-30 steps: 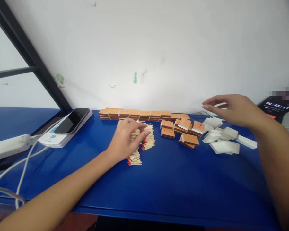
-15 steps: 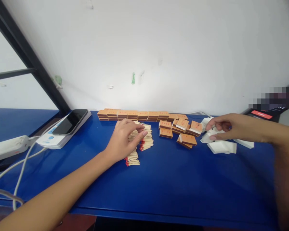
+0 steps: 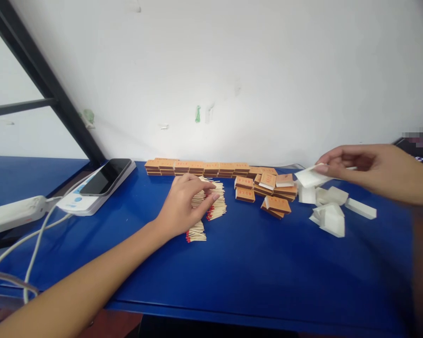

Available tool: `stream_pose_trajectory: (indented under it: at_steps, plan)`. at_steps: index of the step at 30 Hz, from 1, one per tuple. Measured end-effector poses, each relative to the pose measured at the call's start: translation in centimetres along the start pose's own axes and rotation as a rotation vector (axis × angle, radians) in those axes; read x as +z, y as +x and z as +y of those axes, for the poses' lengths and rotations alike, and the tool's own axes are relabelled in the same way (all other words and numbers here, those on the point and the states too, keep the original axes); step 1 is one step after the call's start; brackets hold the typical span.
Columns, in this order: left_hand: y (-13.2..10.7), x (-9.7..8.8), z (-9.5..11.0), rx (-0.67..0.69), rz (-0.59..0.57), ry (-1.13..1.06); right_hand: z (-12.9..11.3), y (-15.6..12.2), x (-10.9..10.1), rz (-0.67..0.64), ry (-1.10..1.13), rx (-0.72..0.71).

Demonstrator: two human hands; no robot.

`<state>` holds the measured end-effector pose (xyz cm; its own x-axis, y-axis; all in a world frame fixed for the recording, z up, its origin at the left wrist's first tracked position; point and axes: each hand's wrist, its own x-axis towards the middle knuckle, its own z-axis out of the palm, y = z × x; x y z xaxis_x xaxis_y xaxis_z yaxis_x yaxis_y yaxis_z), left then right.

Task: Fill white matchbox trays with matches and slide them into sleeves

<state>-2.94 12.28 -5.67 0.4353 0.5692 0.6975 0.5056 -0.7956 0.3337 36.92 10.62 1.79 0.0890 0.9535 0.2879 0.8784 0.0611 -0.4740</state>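
My left hand (image 3: 187,205) rests on a pile of matches (image 3: 216,203) with red heads, thumb apart from the fingers and nothing gripped. Part of the pile is hidden under the palm. On the right, my right hand (image 3: 359,164) pinches a white matchbox tray (image 3: 312,177) between thumb and fingers, lifted above the other trays. Several white trays (image 3: 328,219) lie loosely below it. Orange matchboxes (image 3: 275,204) lie in a loose heap between the two hands, some with a white tray edge showing.
Along the wall runs a stacked row of matchboxes (image 3: 197,168). A phone (image 3: 106,177) lies on a white box (image 3: 78,199) at the left, beside a power strip (image 3: 16,216) and white cables (image 3: 35,256). Everything stands on a blue table (image 3: 215,277) against the wall.
My right hand has closed on a white tray and raised it, moving slightly up and right. The loose trays beneath have shifted. My left hand has stayed on the matches.
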Motion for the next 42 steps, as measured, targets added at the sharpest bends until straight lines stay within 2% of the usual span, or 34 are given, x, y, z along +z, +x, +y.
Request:
stream_pose_trajectory:
  at_steps: [2,6,8,10,13,15,18,20,22,29,42]
  plan:
    - [-0.1,0.0,0.0,0.011,0.001,-0.013,-2.9,-0.8,1.5,0.032,0.230,0.032]
    - [-0.2,-0.1,0.0,0.023,-0.006,-0.009,-9.0,-2.4,6.6,-0.117,0.461,-0.062]
    - [-0.2,-0.1,0.1,0.055,-0.016,-0.002,-11.0,-3.1,9.0,-0.220,0.523,-0.098]
    - [-0.1,-0.2,0.1,0.115,-0.041,-0.007,-12.0,-3.5,10.6,-0.279,0.557,-0.103]
    - [0.0,-0.2,-0.2,0.170,-0.074,0.003,-12.0,-3.6,11.9,-0.319,0.580,-0.091]
    - [0.2,-0.4,-0.6,0.147,-0.063,0.039,-11.5,-3.6,12.4,-0.283,0.563,-0.110]
    - [0.4,-0.7,-1.4,0.052,-0.016,0.104,-10.7,-3.9,13.3,-0.254,0.440,-0.283]
    - [0.5,-0.9,-1.8,-0.022,0.000,0.144,-10.5,-4.3,13.9,-0.301,0.357,-0.416]
    - [0.5,-0.9,-2.0,-0.067,-0.008,0.166,-10.4,-4.7,14.5,-0.335,0.314,-0.477]
    - [0.1,-0.3,-1.5,-0.076,-0.041,0.168,-10.6,-5.0,15.2,-0.357,0.259,-0.499]
    - [-0.1,-0.1,-1.7,-0.069,-0.043,0.158,-10.4,-5.4,14.0,-0.446,0.174,-0.508]
